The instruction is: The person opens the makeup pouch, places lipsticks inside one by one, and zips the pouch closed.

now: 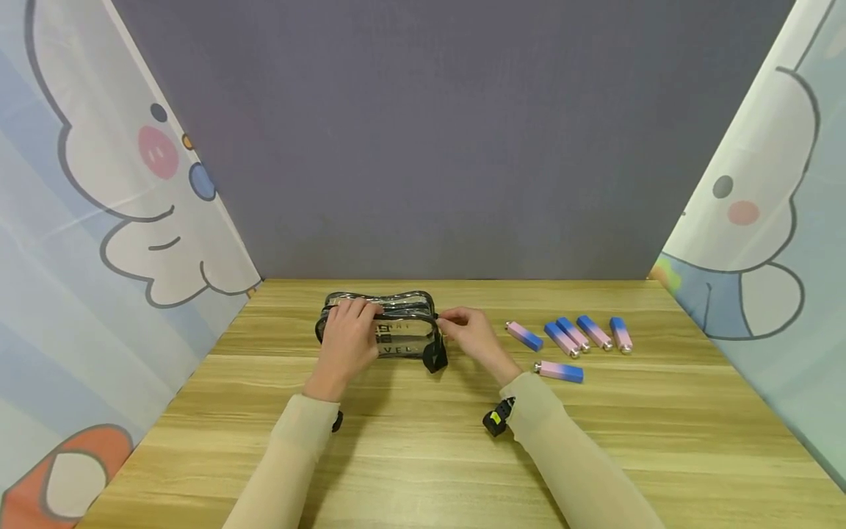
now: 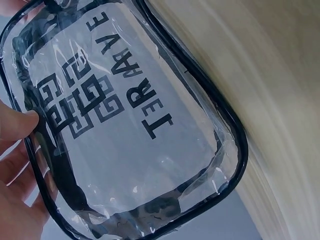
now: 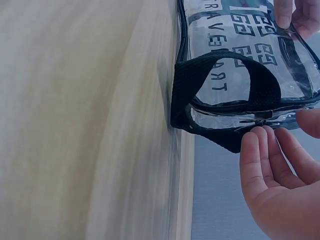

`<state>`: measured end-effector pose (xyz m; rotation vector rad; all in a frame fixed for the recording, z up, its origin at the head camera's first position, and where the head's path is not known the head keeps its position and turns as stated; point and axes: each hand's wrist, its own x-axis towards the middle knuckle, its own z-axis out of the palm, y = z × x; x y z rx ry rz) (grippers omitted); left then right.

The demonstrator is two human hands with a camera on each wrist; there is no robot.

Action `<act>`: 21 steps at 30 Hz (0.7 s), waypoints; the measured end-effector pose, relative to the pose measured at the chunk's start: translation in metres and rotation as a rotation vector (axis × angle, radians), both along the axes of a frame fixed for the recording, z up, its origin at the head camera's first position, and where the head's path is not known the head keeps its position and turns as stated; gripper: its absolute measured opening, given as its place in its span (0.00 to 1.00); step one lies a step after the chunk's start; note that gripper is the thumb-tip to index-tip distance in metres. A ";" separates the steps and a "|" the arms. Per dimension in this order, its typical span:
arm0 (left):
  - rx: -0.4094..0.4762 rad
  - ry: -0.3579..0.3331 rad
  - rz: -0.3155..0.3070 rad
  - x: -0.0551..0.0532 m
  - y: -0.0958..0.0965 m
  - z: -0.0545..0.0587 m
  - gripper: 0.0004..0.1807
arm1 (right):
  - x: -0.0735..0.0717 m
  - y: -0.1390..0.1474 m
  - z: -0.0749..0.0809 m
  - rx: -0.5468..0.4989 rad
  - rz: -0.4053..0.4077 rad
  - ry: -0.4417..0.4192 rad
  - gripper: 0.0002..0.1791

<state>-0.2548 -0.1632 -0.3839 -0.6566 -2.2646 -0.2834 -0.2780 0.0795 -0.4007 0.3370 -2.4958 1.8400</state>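
A clear zippered pouch (image 1: 405, 339) with black piping and dark lettering stands on the table. My left hand (image 1: 350, 334) grips its top edge from above; in the left wrist view the thumb (image 2: 20, 122) lies on the near panel, with fingers behind the edge. At the pouch's right end, my right hand (image 1: 471, 334) has its curled fingers at the zipper end. The right wrist view shows those fingertips (image 3: 265, 132) touching near the zipper, the thumb just beside it. A black strap loop (image 3: 192, 95) hangs from that same end.
Right of the pouch lie several slim blue-and-pink tubes with silvery ends, one (image 1: 559, 372) nearer me than the others, such as the leftmost tube (image 1: 525, 336). A grey panel (image 1: 456, 147) rises behind the wooden table (image 1: 423, 455), with cartoon-printed curtains (image 1: 747, 220) at both sides.
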 end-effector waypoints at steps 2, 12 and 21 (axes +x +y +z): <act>0.003 0.002 -0.003 -0.001 0.002 -0.001 0.09 | 0.000 0.000 -0.001 -0.002 -0.007 0.000 0.14; 0.011 -0.003 0.000 0.000 0.008 0.000 0.08 | 0.002 0.003 -0.004 -0.023 -0.039 -0.083 0.16; 0.001 -0.005 -0.003 0.002 0.011 0.001 0.08 | 0.003 0.007 -0.007 -0.054 0.014 -0.168 0.18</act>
